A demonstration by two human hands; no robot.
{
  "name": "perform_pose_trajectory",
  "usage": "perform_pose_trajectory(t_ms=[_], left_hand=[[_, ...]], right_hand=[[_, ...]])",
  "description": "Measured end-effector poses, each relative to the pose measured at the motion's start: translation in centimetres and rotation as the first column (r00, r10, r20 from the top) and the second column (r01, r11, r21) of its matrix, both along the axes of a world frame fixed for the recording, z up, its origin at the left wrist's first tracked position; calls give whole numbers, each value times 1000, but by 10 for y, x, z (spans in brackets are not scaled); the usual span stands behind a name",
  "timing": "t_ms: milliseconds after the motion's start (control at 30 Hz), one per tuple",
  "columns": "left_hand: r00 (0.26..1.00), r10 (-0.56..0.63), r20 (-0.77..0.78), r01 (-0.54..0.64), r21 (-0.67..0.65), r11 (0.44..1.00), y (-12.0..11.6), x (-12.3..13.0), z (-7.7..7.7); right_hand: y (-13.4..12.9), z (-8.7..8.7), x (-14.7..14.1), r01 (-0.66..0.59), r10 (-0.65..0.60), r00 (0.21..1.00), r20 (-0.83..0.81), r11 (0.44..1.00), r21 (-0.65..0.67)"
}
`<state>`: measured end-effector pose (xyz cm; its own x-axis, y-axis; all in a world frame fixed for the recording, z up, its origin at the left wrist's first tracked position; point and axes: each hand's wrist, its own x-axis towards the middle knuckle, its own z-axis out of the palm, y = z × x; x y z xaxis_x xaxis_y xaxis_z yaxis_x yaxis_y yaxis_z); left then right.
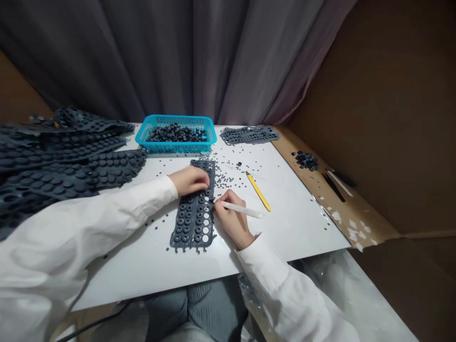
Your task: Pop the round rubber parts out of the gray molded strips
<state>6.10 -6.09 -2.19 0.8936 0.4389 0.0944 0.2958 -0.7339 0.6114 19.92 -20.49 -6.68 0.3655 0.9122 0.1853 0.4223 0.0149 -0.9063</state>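
Note:
A dark grey rubber sheet (188, 221) with rows of round ring-shaped pieces lies flat on the white table. Along its right side runs a column of open holes with the white tabletop showing through. My left hand (190, 180) rests on the upper part of the sheet, fingers curled and closed; what they grip, if anything, is hidden. My right hand (233, 218) pinches a slim white pen-like tool (245, 209) near its dark tip. That tip meets the sheet's right edge, close beside the column of holes.
A blue basket (178, 148) of small dark pieces stands at the back. Stacked rubber sheets (64, 166) fill the left side. Another sheet (249, 135) lies back right, near a yellow craft knife (258, 191). Cardboard at right carries a dark pile (306, 160). Small discs dot the table.

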Motion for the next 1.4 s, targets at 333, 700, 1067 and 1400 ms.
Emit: perform_pose_trajectory(t_ms=[333, 700, 1067, 1400], left_hand=[[754, 657, 16, -188, -953, 239, -13, -28, -7], [775, 632, 15, -7, -999, 32, -42, -21, 2], [853, 516, 80, -335, -674, 658, -9, 1, -4], [927, -126, -352, 242, 307, 920, -7, 26, 3]], right_hand=[[-2, -1, 0, 11, -13, 989, -149, 1000, -11], [21, 24, 20, -77, 68, 937, -343, 997, -15], [30, 3, 21, -138, 133, 982, -137, 990, -24], [32, 5, 20, -114, 113, 991, -74, 993, -12]])
